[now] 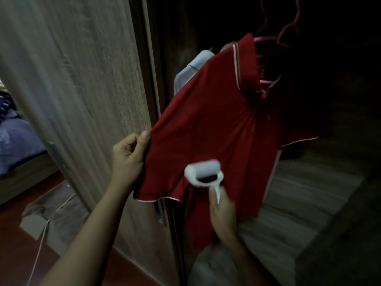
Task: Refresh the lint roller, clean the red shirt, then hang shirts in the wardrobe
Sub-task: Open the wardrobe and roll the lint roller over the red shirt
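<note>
Red shirt (206, 124) pinched in left grip (127, 153); right grip (223, 211) holds lint roller (203, 172).

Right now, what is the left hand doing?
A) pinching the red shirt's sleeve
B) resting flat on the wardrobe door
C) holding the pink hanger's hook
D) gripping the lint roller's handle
A: the left hand pinches the sleeve of the red shirt between thumb and fingers, while the right hand is the one that holds the lint roller against the cloth.
</note>
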